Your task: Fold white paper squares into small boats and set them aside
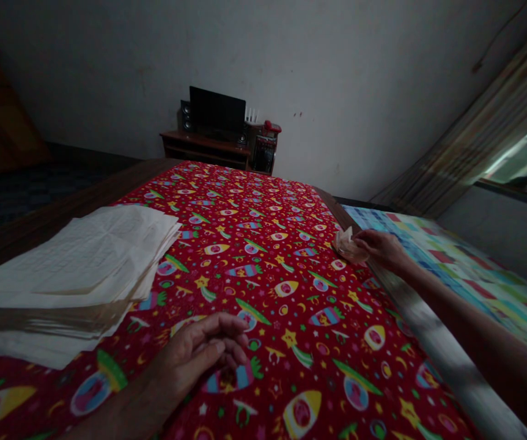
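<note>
Stretched out to the right, my right hand (pixel 380 247) pinches a small folded piece of off-white paper (pixel 346 245) by its right side. The paper is at the right edge of the red patterned cloth (pixel 263 263); its exact shape is hard to make out. My left hand (pixel 211 348) is over the cloth near the front, palm turned inward, fingers loosely curled with gaps and nothing in them. To its left lies an uneven stack of large paper sheets (pixel 103 244), whitish on top with faint lines, browner at the layers below.
A wooden edge (pixel 410 305) borders the cloth on the right, beside a colourful checked surface (pixel 465 263). Against the far wall, a desk (pixel 203 146) carries a black monitor (pixel 217 111) and speakers. A curtain (pixel 465 146) hangs at the right window; a wooden cabinet (pixel 2 116) stands left.
</note>
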A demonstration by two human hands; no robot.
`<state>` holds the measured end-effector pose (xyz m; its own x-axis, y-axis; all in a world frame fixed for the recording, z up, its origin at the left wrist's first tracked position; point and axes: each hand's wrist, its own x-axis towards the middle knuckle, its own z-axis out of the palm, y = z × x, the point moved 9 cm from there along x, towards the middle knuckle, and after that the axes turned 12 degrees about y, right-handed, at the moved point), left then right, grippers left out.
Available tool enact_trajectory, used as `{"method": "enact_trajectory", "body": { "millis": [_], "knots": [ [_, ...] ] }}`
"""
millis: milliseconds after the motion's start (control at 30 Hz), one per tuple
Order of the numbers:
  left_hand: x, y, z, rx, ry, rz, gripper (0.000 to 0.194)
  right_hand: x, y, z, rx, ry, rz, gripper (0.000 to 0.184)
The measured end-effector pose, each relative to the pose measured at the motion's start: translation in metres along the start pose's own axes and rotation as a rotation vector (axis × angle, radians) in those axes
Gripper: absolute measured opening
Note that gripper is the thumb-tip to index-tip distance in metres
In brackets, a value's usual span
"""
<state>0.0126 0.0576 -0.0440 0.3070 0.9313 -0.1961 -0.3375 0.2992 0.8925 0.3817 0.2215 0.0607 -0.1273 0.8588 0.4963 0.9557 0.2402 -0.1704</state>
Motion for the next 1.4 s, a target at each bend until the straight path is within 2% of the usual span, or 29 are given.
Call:
{"method": "enact_trajectory", "body": {
  "millis": [300, 500, 667, 800, 1033, 1233, 1400],
  "knots": [
    [0.0, -0.003, 0.0, -0.005, -0.01, -0.01, 0.025, 0.004, -0.007, 0.016, -0.028, -0.066, -0.045, 0.019],
    [-0.002, -0.001, 0.0, 0.008, -0.033, 0.001, 0.025, 0.005, -0.016, 0.021, -0.062, -0.105, -0.084, 0.01],
    [0.0, -0.001, 0.002, 0.021, -0.04, 0.014, 0.025, 0.004, -0.023, 0.024, -0.083, -0.167, -0.099, 0.017],
    [0.0, 0.0, 0.002, 0.03, -0.035, 0.008, 0.025, 0.004, -0.019, 0.028, -0.118, -0.229, -0.059, 0.023],
    [-0.004, -0.001, 0.001, 0.062, -0.043, -0.016, 0.024, 0.01, -0.01, 0.043, -0.279, -0.357, 0.044, 0.015],
    [-0.003, -0.002, 0.0, 0.065, -0.038, -0.004, 0.022, 0.01, -0.007, 0.057, -0.425, -0.502, 0.125, 0.03],
    [-0.003, 0.0, 0.001, 0.082, -0.035, 0.0, 0.024, 0.016, -0.009, 0.061, -0.427, -0.561, 0.108, 0.034]
  ]
}}
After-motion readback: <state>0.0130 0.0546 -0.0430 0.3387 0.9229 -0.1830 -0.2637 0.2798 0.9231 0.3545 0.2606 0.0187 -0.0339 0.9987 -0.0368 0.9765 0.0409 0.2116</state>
